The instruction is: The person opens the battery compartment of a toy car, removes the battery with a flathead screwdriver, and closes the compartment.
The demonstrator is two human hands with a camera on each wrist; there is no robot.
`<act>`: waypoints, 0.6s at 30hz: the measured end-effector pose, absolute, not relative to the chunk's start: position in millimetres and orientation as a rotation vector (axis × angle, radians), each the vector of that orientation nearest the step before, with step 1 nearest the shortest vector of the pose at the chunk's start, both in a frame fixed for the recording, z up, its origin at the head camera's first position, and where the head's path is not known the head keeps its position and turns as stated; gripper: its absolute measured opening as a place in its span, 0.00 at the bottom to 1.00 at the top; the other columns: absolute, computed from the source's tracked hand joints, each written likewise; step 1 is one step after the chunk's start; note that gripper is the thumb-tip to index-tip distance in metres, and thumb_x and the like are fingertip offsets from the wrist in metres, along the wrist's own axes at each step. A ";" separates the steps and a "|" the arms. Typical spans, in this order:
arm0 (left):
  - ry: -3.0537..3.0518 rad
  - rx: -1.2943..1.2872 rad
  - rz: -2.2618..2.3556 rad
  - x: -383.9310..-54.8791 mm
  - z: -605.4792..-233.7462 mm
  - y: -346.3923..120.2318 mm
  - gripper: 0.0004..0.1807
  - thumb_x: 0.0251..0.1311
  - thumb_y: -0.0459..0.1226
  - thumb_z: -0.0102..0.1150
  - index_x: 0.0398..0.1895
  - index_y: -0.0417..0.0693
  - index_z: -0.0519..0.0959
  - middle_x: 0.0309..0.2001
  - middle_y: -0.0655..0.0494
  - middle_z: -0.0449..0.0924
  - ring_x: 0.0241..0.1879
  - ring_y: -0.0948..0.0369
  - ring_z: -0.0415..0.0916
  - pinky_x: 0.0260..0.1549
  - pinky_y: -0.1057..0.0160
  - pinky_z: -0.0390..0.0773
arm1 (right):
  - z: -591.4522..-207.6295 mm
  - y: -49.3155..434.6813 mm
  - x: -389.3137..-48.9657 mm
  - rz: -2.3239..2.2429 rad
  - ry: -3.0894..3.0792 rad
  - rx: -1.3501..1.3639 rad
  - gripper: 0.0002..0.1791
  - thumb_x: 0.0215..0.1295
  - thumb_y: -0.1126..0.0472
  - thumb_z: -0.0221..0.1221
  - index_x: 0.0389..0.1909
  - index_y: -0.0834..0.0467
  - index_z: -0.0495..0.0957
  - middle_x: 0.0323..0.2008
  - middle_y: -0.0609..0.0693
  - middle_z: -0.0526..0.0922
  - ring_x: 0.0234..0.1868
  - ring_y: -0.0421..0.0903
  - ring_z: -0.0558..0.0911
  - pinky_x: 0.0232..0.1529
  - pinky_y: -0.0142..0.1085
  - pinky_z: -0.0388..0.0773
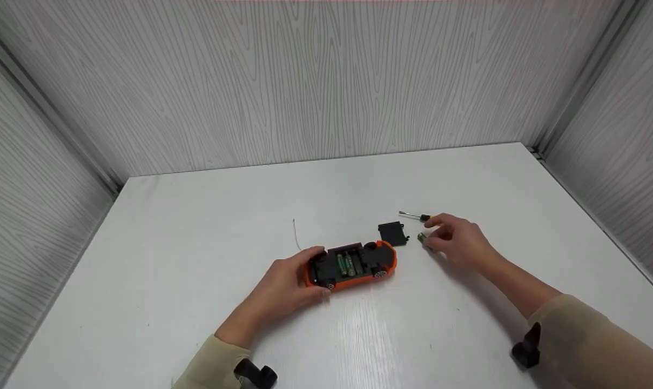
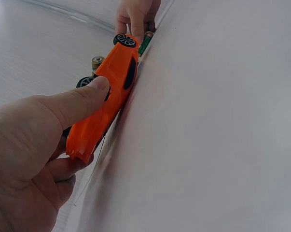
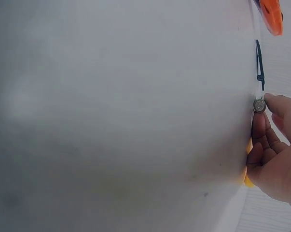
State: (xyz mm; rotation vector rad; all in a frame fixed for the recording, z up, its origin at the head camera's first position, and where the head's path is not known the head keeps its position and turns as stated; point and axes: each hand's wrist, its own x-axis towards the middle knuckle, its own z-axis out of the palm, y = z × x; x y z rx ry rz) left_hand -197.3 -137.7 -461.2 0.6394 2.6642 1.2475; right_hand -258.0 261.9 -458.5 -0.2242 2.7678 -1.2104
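Observation:
My left hand (image 1: 283, 283) grips the rear or front end of an orange toy car (image 1: 353, 282), which lies upside down with its black underside up. Two green batteries (image 1: 346, 265) show in its uncovered battery compartment; in the left wrist view one battery end (image 2: 98, 62) stands up above the car. To the right of the car, my right hand (image 1: 461, 240) pinches another green battery (image 1: 422, 238) between thumb and fingers, at the tabletop. Its round end faces the right wrist camera. Beyond the car's right end lies a black battery cover (image 1: 393, 233).
A small screwdriver (image 1: 411, 215) lies behind the right hand, its yellow handle (image 3: 249, 182) partly hidden by the fingers. A thin wire (image 1: 296, 233) sticks out behind the car. Wood-grain panels (image 1: 326, 81) enclose the white table (image 1: 196, 232) at the back and sides.

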 end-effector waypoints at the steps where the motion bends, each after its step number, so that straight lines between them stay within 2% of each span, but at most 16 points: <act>1: 2.664 0.640 1.247 -197.4 -461.2 -137.6 0.44 0.60 0.44 0.79 0.79 0.54 0.70 0.65 0.54 0.81 0.63 0.56 0.76 0.67 0.48 0.71 | -458.4 261.8 -258.1 -1.206 2.770 -0.220 0.19 0.73 0.61 0.66 0.62 0.56 0.79 0.45 0.51 0.90 0.42 0.47 0.85 0.38 0.34 0.78; 18: 2.675 0.662 1.235 -198.4 -462.3 -137.7 0.43 0.60 0.44 0.79 0.78 0.53 0.70 0.66 0.52 0.80 0.62 0.56 0.76 0.66 0.48 0.72 | -457.9 262.3 -257.4 -1.188 2.812 -0.254 0.19 0.72 0.60 0.68 0.62 0.57 0.80 0.44 0.51 0.90 0.43 0.47 0.83 0.39 0.35 0.75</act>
